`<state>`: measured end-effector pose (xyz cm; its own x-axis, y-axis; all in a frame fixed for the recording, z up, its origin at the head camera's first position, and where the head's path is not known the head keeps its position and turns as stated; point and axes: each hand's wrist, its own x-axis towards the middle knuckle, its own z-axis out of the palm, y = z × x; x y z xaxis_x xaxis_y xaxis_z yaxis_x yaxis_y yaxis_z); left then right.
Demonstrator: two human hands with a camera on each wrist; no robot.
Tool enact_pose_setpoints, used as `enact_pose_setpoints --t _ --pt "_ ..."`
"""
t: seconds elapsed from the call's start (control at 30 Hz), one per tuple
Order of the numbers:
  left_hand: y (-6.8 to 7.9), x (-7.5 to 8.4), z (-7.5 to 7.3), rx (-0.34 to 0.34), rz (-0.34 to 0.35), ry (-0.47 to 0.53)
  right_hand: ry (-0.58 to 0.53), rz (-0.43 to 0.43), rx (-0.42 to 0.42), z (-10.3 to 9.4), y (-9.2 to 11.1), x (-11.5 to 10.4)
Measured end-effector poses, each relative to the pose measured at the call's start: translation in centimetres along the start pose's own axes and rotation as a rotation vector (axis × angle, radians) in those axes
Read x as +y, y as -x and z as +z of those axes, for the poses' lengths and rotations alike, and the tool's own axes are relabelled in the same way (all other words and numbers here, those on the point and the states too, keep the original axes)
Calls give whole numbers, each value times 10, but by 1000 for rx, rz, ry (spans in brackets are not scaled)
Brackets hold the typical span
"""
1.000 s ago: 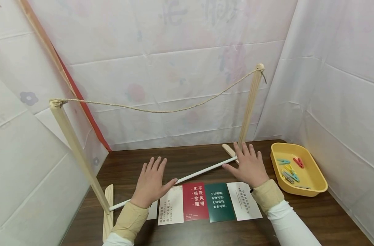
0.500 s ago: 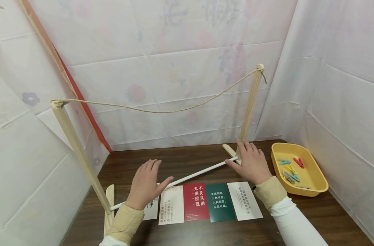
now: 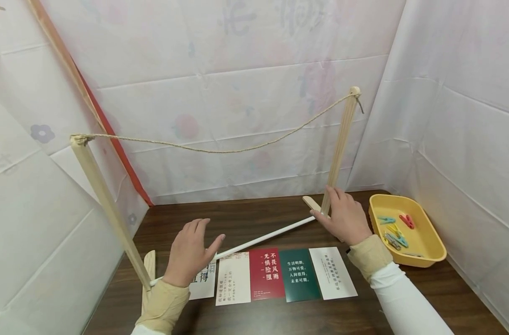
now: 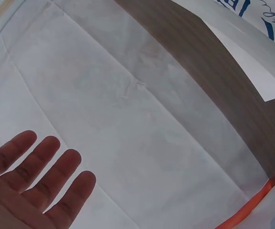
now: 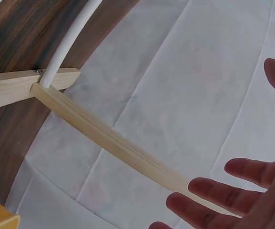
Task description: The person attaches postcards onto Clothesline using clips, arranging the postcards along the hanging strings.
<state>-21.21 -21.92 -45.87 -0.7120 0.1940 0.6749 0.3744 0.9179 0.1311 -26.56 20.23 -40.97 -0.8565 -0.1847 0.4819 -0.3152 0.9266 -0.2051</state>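
My left hand (image 3: 189,253) is held out with relaxed, spread fingers over the left part of a white rod (image 3: 267,236). Nothing is in its grasp; the left wrist view shows the fingers (image 4: 46,174) apart. My right hand (image 3: 345,218) hovers by the foot of the right wooden post (image 3: 340,153), its fingers (image 5: 218,195) loose and holding nothing. A sagging twine (image 3: 221,151) joins that post to the left wooden post (image 3: 108,209). Below the rod, several cards lie in a row, among them a red card (image 3: 266,291), a green card (image 3: 299,291) and a cream card (image 3: 233,295). My left hand partly hides the leftmost card (image 3: 206,291).
On the right stands a yellow basket (image 3: 436,246) with several clothespins, including a red clothespin (image 3: 406,221). White cloth (image 3: 254,107) hangs behind and at both sides of the brown wooden table (image 3: 254,321). A red ribbon (image 3: 126,170) runs down the back left.
My left hand has drawn left and slightly down, uncovering more of the leftmost card. My right hand has shifted a little right, and its fingers are less spread. The stand and cards stay put.
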Motion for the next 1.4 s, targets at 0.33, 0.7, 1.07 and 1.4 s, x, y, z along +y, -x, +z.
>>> enact_pose_setpoints --t 0.33,0.7,1.07,1.4 --pt "0 -5 -7 156 7 7 -13 -23 70 0 -7 7" --pt "0 -10 -18 216 -39 17 -30 -24 115 0 -11 13" --pt "2 -13 -25 288 -64 15 -73 37 73 -5 -18 15" --pt "4 -14 -36 348 -106 2 -91 29 115 -9 -24 20"
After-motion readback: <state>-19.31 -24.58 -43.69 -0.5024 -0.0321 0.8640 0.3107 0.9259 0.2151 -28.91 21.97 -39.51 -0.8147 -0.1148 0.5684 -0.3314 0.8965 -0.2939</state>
